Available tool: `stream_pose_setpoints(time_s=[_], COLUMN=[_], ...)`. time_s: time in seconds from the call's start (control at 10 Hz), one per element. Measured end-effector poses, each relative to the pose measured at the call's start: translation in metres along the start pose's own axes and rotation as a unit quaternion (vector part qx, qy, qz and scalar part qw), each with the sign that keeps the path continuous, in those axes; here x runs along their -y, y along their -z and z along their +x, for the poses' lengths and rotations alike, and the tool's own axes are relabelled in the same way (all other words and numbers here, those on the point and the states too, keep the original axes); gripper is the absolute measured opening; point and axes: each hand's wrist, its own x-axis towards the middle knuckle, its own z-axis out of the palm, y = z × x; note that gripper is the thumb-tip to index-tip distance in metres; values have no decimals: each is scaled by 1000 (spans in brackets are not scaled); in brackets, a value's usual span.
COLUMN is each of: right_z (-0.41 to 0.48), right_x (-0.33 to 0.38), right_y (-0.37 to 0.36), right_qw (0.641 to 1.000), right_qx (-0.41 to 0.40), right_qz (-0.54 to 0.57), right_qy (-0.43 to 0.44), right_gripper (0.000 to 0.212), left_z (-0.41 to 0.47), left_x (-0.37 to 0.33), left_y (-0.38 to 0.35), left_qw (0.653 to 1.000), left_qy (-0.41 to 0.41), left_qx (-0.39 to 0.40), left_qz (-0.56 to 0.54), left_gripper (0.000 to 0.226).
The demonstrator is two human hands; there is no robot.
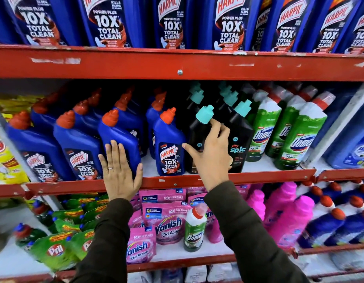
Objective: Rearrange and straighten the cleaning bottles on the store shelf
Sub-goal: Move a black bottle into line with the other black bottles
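On the middle red shelf point(177, 183) stand blue Harpic bottles with red caps, black Spic bottles with teal caps and green Domex bottles point(301, 137). My left hand point(119, 172) lies flat, fingers spread, against the front of a blue Harpic bottle point(119, 133) that faces away. My right hand point(209, 152) wraps a black Spic bottle point(197, 135) below its teal cap point(204, 114), thumb on its left side, fingers on its right. Another Harpic bottle point(169, 144) stands just left of it, and a second Spic bottle point(239, 139) just right.
Large Harpic bottles point(107, 23) fill the top shelf. Below are pink Vanish pouches point(166, 223), a lone Domex bottle point(194, 229), green Pril packs point(54, 250), pink bottles point(287, 213) and blue bottles with red caps point(328, 219). Yellow packs point(5, 156) sit at far left.
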Motion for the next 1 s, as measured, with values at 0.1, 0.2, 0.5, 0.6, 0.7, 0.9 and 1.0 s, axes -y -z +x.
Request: stream_pose_setpoints(time_s=[0.1, 0.2, 0.5, 0.6, 0.7, 0.9, 1.0], right_z=[4, 6, 8, 4, -3, -42, -85], right_x=[7, 10, 6, 5, 0, -36, -68], right_y=[-1, 1, 7, 6, 6, 6, -3], right_qw=[998, 992, 986, 990, 992, 989, 989], right_qx=[7, 15, -18, -23, -42, -61, 20], right_qz=[-62, -128, -161, -133, -95, 94, 146], right_qy=[-2, 8, 33, 48, 68, 96, 26], right_gripper=[89, 89, 82, 83, 76, 40, 41], left_z=[0, 0, -2, -2, -3, -2, -1], left_x=[0, 1, 1, 1, 2, 1, 0], left_y=[0, -1, -2, -3, -2, -2, -1], left_qw=[1000, 1000, 1000, 1000, 1000, 1000, 1000], left_qy=[0, 4, 10, 14, 11, 10, 4], left_qx=[1, 4, 10, 13, 12, 11, 3], left_qz=[0, 0, 1, 4, 6, 8, 7], left_gripper=[87, 87, 86, 86, 86, 87, 86])
